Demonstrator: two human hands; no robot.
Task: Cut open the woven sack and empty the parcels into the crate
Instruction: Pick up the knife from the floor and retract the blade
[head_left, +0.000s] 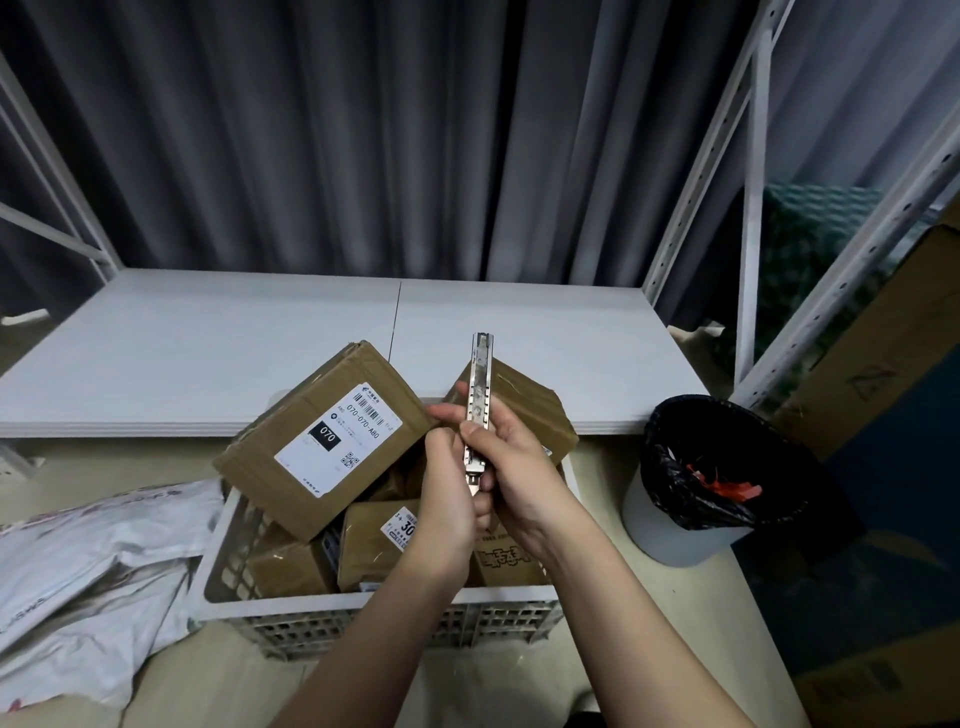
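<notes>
Both hands are gripping a metal utility knife (478, 400): right hand (511, 475) wrapping its handle, left hand (448, 488) pinching its lower end. Directly beneath, the white crate (363, 621) is holding brown parcels (322, 436). Left of them, the emptied woven sack (88, 566) is lying crumpled; right, a black-lined bin (691, 478) is holding red scraps (722, 486).
</notes>
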